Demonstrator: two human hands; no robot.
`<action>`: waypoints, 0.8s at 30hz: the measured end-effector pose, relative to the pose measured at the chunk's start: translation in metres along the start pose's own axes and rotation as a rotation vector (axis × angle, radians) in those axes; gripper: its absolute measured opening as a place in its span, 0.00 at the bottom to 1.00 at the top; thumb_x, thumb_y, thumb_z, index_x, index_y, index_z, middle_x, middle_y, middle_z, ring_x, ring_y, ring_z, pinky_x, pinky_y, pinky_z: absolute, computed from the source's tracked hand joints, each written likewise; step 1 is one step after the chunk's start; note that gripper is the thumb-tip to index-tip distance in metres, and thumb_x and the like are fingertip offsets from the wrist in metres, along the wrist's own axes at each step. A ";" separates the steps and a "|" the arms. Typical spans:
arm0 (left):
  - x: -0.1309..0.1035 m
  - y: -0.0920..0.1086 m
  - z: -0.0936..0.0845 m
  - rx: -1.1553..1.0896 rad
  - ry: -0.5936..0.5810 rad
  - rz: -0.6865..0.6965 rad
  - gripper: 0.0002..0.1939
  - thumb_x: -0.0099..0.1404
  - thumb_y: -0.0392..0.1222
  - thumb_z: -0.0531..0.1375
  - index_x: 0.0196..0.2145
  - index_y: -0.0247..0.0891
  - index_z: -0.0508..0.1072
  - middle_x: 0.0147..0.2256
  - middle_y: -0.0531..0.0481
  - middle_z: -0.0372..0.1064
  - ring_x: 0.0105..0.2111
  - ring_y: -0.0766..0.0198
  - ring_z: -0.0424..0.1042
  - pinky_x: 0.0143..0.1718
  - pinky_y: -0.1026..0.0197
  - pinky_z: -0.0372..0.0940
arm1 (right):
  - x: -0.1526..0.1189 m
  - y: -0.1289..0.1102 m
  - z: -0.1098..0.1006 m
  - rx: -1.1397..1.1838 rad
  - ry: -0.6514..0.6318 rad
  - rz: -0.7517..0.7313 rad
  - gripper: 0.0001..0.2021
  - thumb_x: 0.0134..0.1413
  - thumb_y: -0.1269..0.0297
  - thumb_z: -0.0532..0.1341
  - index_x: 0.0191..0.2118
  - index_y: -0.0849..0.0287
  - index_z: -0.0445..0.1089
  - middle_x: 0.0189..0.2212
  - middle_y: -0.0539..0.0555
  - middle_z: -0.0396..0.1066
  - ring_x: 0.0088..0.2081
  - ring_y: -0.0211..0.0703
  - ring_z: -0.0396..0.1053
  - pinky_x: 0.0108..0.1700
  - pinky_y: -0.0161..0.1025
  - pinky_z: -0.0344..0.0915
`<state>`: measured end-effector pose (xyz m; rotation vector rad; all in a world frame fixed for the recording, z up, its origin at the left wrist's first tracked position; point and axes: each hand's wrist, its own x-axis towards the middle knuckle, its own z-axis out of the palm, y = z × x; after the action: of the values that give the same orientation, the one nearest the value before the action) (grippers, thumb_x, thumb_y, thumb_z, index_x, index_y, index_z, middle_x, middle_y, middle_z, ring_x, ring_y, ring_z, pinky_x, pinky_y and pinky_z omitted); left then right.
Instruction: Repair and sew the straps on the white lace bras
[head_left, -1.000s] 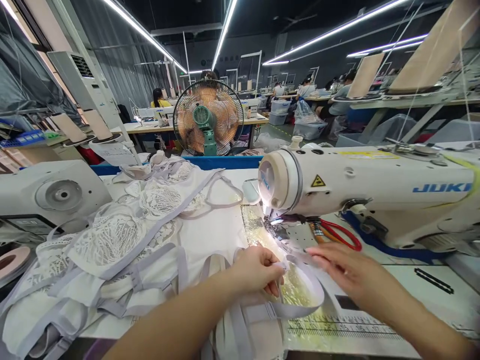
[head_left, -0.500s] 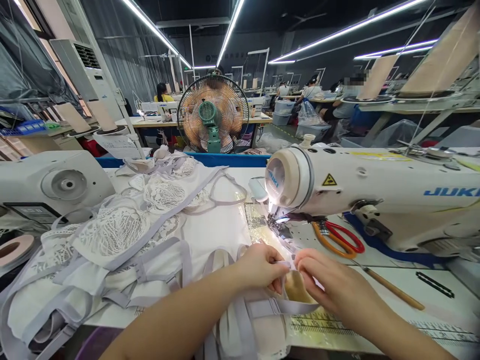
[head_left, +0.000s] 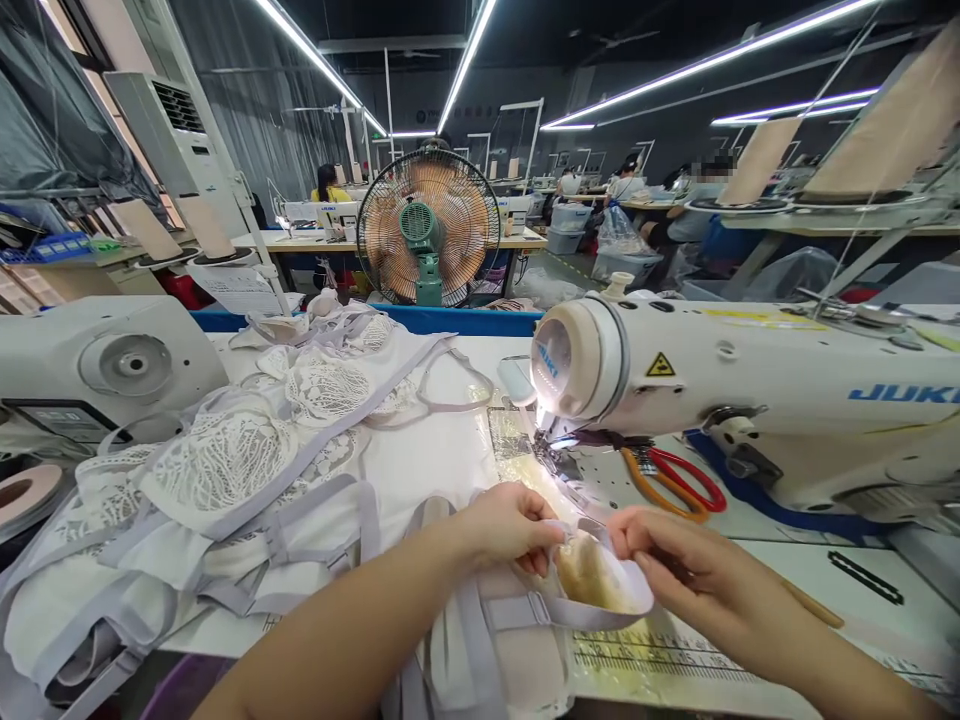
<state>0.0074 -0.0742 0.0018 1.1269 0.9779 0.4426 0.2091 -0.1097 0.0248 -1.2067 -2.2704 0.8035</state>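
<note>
Tabletop [head_left: 795, 559]: left hand [head_left: 510, 530], right hand [head_left: 667, 565], fingertips [head_left: 553, 534] tight on strap [head_left: 596, 617]

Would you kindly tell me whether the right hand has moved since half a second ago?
Yes, the right hand has moved slightly rightward, judged against the sewing machine.
</note>
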 end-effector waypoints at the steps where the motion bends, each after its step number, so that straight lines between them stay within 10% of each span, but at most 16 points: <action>1: 0.000 0.000 0.001 -0.015 -0.001 -0.005 0.08 0.52 0.39 0.61 0.21 0.34 0.65 0.14 0.56 0.62 0.14 0.72 0.63 0.18 0.69 0.57 | -0.002 0.002 -0.004 -0.018 0.009 0.048 0.07 0.54 0.63 0.49 0.26 0.55 0.58 0.27 0.51 0.64 0.26 0.37 0.60 0.24 0.33 0.56; 10: -0.001 -0.003 0.010 0.003 0.032 0.060 0.07 0.50 0.39 0.60 0.22 0.34 0.66 0.17 0.55 0.66 0.18 0.70 0.68 0.22 0.68 0.62 | -0.001 -0.004 0.036 0.232 0.112 0.384 0.17 0.52 0.48 0.51 0.25 0.56 0.62 0.22 0.48 0.60 0.24 0.37 0.56 0.26 0.34 0.54; 24: -0.001 -0.003 0.008 0.086 0.108 0.105 0.01 0.52 0.33 0.55 0.24 0.35 0.65 0.11 0.59 0.59 0.14 0.72 0.61 0.18 0.70 0.57 | 0.013 -0.004 0.058 0.472 0.307 0.388 0.13 0.49 0.53 0.53 0.23 0.57 0.62 0.16 0.45 0.58 0.21 0.35 0.56 0.26 0.34 0.54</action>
<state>0.0136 -0.0805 0.0002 1.2461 1.0427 0.5554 0.1643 -0.1172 -0.0140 -1.4321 -1.5086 1.1257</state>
